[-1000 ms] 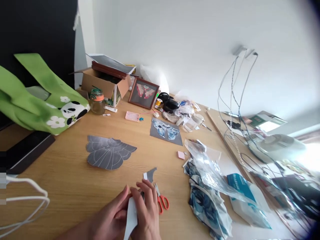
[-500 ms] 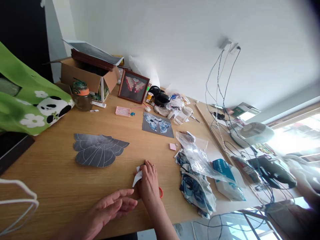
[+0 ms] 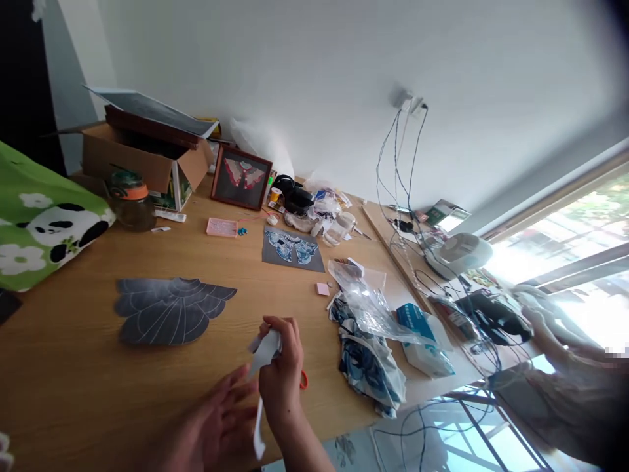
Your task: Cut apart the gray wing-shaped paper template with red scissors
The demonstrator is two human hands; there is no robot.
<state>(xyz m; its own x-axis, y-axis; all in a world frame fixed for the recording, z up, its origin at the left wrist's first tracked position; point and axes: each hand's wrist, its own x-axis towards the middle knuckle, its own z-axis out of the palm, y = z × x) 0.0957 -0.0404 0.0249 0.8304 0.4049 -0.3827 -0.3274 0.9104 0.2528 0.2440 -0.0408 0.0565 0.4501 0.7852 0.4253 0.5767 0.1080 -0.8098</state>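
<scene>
My right hand (image 3: 285, 367) is closed around crumpled white paper scraps (image 3: 266, 351), just above the wooden tabletop; one strip hangs down below the fingers. Beside it on the left, my left hand (image 3: 216, 419) is slightly blurred, its fingers stretched out and apart, with nothing seen in it. An orange-red ring (image 3: 304, 379), perhaps a scissors handle, shows partly behind my right wrist. Farther left lies a dark grey scalloped cutout (image 3: 171, 311) with pale lines. Beyond my hands is a dark sheet with a blue-and-white winged design (image 3: 293, 249).
A pink tray (image 3: 222, 227), a framed winged picture (image 3: 241, 177) and a jar (image 3: 132, 202) stand toward the back. Blue-patterned cloth (image 3: 368, 367), clear plastic (image 3: 373, 308) and a tissue pack (image 3: 425, 341) lie right. Another person's arm (image 3: 555, 347) is at far right, near cables.
My right hand has lifted off the table with the paper scraps gathered in it. My left hand has moved down beside it. The whole view has shifted a little.
</scene>
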